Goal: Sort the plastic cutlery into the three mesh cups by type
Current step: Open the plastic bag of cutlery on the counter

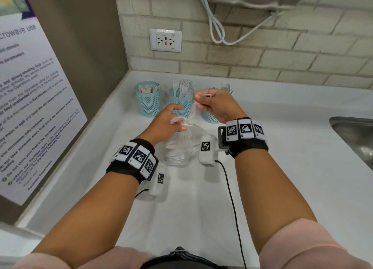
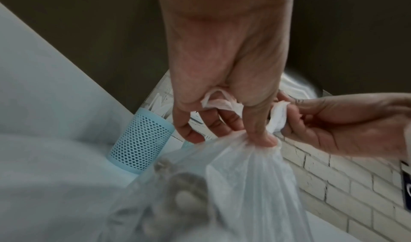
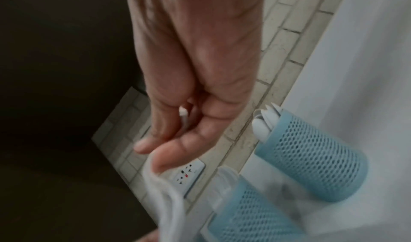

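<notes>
Bag: clear thin plastic bag [image 1: 179,147] holding white plastic cutlery, lifted at its knotted neck above the white countertop [image 1: 282,167], in front of the cups; its contents show only as pale shapes through the film.
Left hand: left hand [image 1: 163,125] pinches the twisted neck of the bag, thumb and fingers curled round the knot; a loop of film stands out between its fingers in the left wrist view [image 2: 222,103].
Right hand: right hand [image 1: 218,105] grips the free tail of the knot [image 1: 192,111] between thumb and fingertips, higher than the left hand and just beside it.
Left cup: light blue mesh plastic cup [image 1: 148,99], upright by the corner, holding flat beige pieces; type unclear.
Middle cup: light blue mesh cup [image 1: 179,103], upright, holding white plastic forks [image 1: 182,87], partly behind the hands.
Right cup: light blue mesh cup [image 3: 311,161], mostly hidden behind the right hand in the head view, holding white utensils with rounded ends.
Wall: beige brick-pattern tile with a white outlet plate [image 1: 165,40].
Sink: steel basin edge [image 1: 355,139] at the far right of the countertop.
</notes>
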{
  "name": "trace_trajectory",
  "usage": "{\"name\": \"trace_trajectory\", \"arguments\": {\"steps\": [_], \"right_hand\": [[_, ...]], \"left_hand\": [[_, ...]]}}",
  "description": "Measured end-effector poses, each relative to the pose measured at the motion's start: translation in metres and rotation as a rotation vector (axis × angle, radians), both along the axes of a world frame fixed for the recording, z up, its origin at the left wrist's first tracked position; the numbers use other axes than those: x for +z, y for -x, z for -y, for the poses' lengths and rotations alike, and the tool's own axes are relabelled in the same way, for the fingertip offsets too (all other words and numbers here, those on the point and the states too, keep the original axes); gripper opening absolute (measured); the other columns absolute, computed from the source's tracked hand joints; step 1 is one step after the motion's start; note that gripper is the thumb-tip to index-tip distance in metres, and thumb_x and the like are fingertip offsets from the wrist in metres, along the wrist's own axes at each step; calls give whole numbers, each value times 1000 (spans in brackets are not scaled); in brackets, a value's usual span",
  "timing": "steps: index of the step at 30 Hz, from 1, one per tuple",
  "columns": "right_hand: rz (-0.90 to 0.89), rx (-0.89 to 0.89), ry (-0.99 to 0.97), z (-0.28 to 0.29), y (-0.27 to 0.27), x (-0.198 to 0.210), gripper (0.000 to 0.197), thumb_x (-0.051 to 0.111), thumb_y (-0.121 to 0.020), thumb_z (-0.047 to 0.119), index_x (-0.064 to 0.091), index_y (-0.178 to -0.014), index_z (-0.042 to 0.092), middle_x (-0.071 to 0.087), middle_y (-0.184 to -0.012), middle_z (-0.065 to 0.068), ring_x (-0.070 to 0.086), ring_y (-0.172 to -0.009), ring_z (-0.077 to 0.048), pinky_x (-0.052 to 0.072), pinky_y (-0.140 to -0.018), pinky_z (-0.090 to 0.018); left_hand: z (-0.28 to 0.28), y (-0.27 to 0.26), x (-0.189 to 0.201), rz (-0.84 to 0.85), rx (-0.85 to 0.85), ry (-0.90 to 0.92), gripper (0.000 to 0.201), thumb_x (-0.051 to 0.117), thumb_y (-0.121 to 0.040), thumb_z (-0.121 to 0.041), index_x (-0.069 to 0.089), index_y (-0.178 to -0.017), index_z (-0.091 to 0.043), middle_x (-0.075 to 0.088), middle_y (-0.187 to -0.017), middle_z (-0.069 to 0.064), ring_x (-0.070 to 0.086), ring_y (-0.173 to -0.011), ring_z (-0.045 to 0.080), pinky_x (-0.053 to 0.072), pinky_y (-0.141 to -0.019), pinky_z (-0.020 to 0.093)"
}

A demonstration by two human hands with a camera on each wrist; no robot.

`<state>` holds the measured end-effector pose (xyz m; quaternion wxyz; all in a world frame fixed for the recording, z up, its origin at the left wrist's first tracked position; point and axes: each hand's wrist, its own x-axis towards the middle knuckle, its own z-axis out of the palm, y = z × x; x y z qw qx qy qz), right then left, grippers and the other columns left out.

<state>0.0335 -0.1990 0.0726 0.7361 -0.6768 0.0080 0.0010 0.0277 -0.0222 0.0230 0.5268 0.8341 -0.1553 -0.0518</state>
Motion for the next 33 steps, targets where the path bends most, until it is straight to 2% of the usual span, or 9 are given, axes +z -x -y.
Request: {"name": "trace_trajectory", "arguments": {"steps": [3,6,8,13,17,22,29,31,33], "right_hand": [[-125,144,205,6,3,-3,27,64,-87,13,62,-110,-1,66,-104,-9,64,-96,-16,54,-84,-23],[-244,333,884,10,7,-6,43,62,-89,14,53,-131,12,54,-133,-4,52,-121,-22,43,-100,-31],[-193,381,1107,5,7,-11,45,65,-87,15,55,-130,22,51,-137,1,47,-126,-19,33,-100,-25],[-29,241,962,-5,8,-31,25,75,-78,24,72,-99,11,66,-114,-4,59,-106,-16,37,-77,-17],[-23,181,785,5,11,-37,12,75,-78,24,71,-82,13,69,-93,-5,58,-85,-9,37,-80,-19],[19,182,603,0,12,-41,15,74,-78,13,65,-69,20,64,-72,6,56,-59,13,39,-63,3],[73,129,495,5,7,-52,8,67,-83,4,69,-89,-2,66,-74,4,60,-71,-1,47,-81,-16],[62,110,457,3,8,-54,9,69,-83,11,69,-87,3,65,-80,0,60,-79,-10,46,-90,-26],[65,128,435,-4,8,-54,5,70,-82,10,67,-80,13,65,-78,4,60,-78,-7,47,-87,-22]], "left_hand": [[-2,2,0,-21,-6,46,55,72,-78,-5,47,-126,-16,60,-98,10,57,-88,16,44,-81,17],[-6,3,-1,-27,26,72,54,71,-80,-4,47,-127,-15,60,-94,8,57,-86,15,44,-80,16],[-6,3,0,-23,49,78,53,70,-81,-5,47,-128,-16,58,-89,2,56,-83,11,43,-79,15],[-8,6,-1,-37,62,99,54,69,-82,-6,46,-130,-17,57,-87,-3,56,-85,8,41,-84,20],[-20,5,-2,-55,81,129,50,67,-84,-5,46,-127,-18,55,-78,-4,55,-76,9,43,-76,14],[-19,5,-2,-74,56,165,48,65,-85,-5,46,-128,-15,54,-77,-5,54,-75,6,42,-78,15],[-23,0,5,-41,140,166,42,67,-84,-9,52,-122,-15,60,-80,-1,59,-80,6,44,-76,17],[-24,0,4,-43,166,176,44,69,-83,-9,51,-123,-15,62,-82,0,60,-81,8,46,-77,19],[-19,2,2,-46,133,132,53,75,-77,-10,49,-123,-16,62,-86,0,61,-83,12,46,-82,25]]}}
